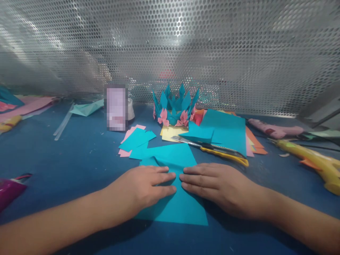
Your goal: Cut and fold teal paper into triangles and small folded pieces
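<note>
A turquoise sheet of paper (177, 209) lies on the blue table, with my two hands resting on it. My left hand (148, 184) is flat with fingers stretched out across the sheet's left part. From the other side my right hand (215, 184) lies flat, its fingertips a small gap away from the left ones. Just beyond the hands, another turquoise piece (172, 154) shows, slightly raised near its left edge. Smaller turquoise pieces (136, 140) sit over pink paper at the back left. A yellow-handled cutter knife (225, 154) lies beyond my right hand.
A folded turquoise paper crown (174, 106) with pink flowers stands at the back. Right of it are stacked coloured sheets (225, 127), a yellow glue gun (313, 159) and a pink one (276, 129). Glue sticks (63, 120) lie left. A perforated metal panel (170, 46) closes the rear.
</note>
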`<control>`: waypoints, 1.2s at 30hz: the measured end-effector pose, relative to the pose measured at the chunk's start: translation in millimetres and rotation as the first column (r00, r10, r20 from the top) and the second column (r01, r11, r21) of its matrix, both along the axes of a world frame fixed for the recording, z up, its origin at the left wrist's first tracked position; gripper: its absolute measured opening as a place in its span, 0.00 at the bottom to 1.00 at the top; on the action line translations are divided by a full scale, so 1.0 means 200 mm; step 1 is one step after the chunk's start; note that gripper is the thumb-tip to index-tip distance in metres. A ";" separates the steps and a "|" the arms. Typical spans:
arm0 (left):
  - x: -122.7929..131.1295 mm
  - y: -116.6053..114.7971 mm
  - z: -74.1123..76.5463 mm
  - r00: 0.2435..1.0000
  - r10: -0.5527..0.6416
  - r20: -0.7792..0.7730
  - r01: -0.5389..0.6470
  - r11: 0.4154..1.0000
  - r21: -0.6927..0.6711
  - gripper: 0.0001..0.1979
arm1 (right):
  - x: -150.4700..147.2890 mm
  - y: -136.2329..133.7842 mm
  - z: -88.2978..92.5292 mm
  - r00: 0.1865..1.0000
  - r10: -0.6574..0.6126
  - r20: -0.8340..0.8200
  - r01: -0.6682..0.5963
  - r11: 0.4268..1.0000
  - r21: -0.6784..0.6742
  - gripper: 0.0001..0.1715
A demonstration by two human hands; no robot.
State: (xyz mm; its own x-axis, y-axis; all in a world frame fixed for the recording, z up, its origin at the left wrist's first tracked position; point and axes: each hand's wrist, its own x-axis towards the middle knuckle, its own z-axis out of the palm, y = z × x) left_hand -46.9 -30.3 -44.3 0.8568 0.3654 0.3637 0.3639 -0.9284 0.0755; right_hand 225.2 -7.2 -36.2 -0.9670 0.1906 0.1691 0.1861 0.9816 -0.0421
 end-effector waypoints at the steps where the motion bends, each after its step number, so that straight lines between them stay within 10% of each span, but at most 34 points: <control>1: 0.00 0.00 0.00 1.000 0.001 -0.004 -0.001 1.000 -0.002 0.13 | 0.00 0.00 0.00 1.000 0.003 -0.006 -0.003 1.000 0.001 0.23; 36: 0.00 -0.01 0.03 0.999 -0.007 -0.045 0.006 0.999 -0.035 0.14 | 0.00 0.00 -0.01 1.000 -0.003 -0.011 0.003 1.000 0.003 0.22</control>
